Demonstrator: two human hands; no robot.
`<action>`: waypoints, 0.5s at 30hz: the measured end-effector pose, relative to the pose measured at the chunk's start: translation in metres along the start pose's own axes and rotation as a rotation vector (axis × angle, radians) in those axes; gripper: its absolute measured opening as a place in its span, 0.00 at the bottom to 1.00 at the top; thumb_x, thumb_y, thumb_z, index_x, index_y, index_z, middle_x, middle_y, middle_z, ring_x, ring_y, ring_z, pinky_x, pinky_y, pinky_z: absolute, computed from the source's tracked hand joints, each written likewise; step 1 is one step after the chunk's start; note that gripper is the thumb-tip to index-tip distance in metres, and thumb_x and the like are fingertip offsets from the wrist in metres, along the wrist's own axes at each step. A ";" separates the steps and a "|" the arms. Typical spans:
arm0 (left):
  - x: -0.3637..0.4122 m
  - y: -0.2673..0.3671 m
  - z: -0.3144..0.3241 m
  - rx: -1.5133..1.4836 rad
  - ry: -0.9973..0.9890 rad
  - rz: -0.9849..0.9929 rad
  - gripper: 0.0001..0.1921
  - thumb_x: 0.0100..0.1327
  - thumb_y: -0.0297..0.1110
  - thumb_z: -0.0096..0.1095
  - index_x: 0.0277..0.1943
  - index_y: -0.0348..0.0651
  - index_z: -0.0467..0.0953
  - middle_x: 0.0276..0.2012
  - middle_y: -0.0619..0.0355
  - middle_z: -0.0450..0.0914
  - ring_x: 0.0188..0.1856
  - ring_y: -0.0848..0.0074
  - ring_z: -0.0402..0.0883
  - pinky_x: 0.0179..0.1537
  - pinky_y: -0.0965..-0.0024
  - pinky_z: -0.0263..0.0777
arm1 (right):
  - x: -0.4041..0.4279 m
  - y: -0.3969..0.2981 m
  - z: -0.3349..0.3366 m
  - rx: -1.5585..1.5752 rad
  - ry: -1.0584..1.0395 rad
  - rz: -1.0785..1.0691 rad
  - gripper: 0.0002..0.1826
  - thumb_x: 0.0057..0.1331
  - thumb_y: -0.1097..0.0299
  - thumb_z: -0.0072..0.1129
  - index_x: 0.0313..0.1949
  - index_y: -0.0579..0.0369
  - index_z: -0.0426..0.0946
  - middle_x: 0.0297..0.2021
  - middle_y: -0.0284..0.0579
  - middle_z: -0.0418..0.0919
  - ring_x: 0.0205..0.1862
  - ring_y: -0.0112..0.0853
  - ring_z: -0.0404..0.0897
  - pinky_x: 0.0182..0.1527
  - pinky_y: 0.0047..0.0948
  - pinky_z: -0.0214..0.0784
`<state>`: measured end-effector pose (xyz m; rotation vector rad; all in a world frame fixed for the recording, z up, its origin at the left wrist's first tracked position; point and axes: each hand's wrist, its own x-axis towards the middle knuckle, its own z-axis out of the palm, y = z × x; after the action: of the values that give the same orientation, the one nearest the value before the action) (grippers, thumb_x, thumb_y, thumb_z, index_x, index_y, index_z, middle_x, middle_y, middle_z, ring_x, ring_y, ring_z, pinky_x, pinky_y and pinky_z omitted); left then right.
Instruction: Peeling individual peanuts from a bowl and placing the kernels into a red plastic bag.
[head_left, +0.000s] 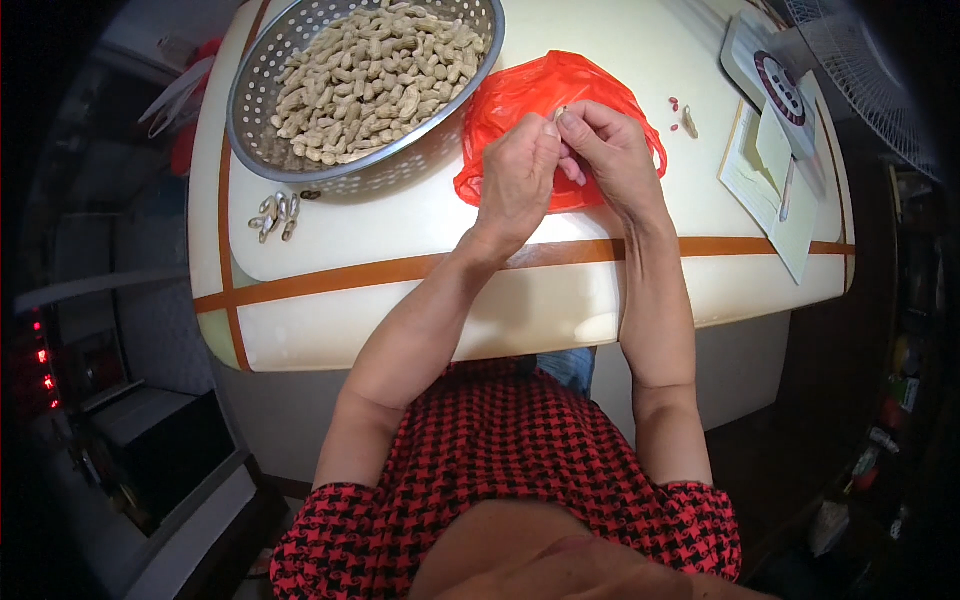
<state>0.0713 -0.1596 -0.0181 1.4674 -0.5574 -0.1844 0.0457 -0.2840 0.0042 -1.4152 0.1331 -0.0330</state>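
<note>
Above a red plastic bag (525, 90) on the table, my left hand (520, 169) and my right hand (616, 150) meet at the fingertips, pinching a peanut in its shell (559, 113) between them. The peanut is mostly hidden by the fingers. Left of the bag stands a metal colander (489, 64) holding a heap of unshelled peanuts (375, 82). Several dark-stained peanut pods (275, 216) lie below the colander. To the right of the bag are a few red peanut kernels (673, 100) and a piece of peanut shell (688, 122).
A paper pad (757, 172) with a pen (787, 192) on it lies at the table's right side. Beyond it stands the base of an electric fan (780, 82) with buttons, its wire guard (870, 67) at the upper right. The table edge (300, 367) runs close before my body.
</note>
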 end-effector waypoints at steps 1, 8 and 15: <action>0.000 -0.001 0.000 0.001 0.000 -0.001 0.17 0.72 0.35 0.37 0.30 0.35 0.67 0.23 0.56 0.75 0.27 0.79 0.75 0.32 0.76 0.70 | 0.002 0.002 0.000 -0.012 -0.008 -0.036 0.11 0.68 0.68 0.49 0.31 0.60 0.75 0.20 0.31 0.72 0.20 0.16 0.69 0.23 0.15 0.60; 0.002 -0.004 0.005 -0.137 0.073 -0.107 0.17 0.71 0.34 0.38 0.28 0.34 0.67 0.20 0.55 0.74 0.24 0.78 0.75 0.29 0.75 0.70 | 0.004 0.006 -0.002 -0.047 -0.023 -0.043 0.12 0.69 0.68 0.47 0.29 0.60 0.74 0.19 0.32 0.72 0.18 0.17 0.69 0.21 0.15 0.60; 0.002 -0.007 0.002 -0.287 0.078 -0.215 0.16 0.68 0.32 0.38 0.27 0.31 0.67 0.18 0.53 0.73 0.21 0.75 0.75 0.27 0.73 0.71 | 0.000 -0.004 0.006 -0.074 0.023 0.061 0.13 0.68 0.67 0.47 0.27 0.60 0.73 0.18 0.34 0.72 0.18 0.17 0.70 0.20 0.16 0.63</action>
<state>0.0741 -0.1629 -0.0239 1.2460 -0.2948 -0.3594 0.0463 -0.2788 0.0088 -1.4846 0.1980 0.0067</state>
